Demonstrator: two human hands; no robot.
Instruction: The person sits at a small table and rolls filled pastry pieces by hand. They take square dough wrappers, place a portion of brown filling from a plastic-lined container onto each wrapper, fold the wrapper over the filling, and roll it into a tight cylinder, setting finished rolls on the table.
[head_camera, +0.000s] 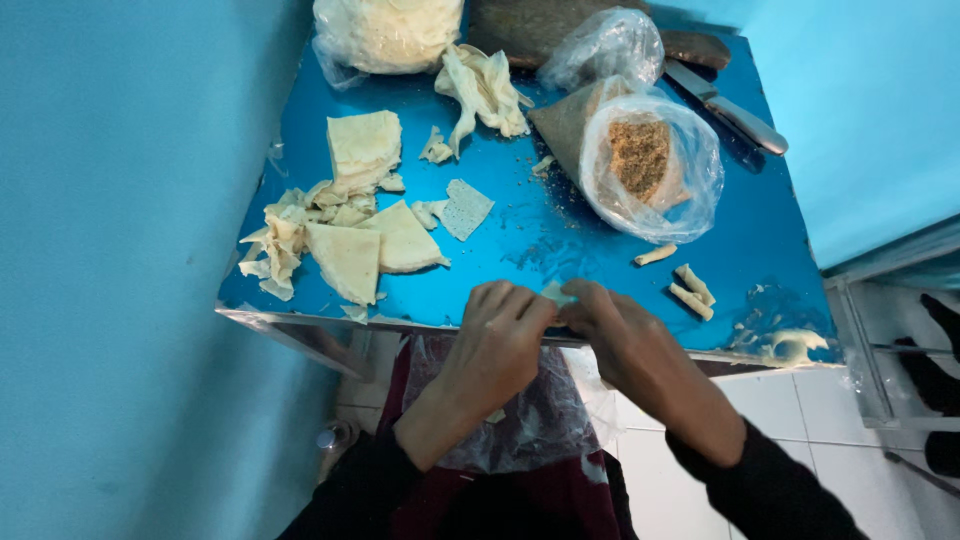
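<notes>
pinching a small pale pastry piece (557, 294) between them at the blue worktop's (520, 240) near edge, left hand (497, 335) and right hand (612, 325) are both closed on it — probably thin, soft, tearable; best held lightly by the edges.

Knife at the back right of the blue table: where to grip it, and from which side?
Probably by the handle end of the knife, the lower-right end pointing toward the table's right edge. Come from the right: that end lies bare on the table, while the other end runs up toward the clear plastic bag and the dark board.
</notes>
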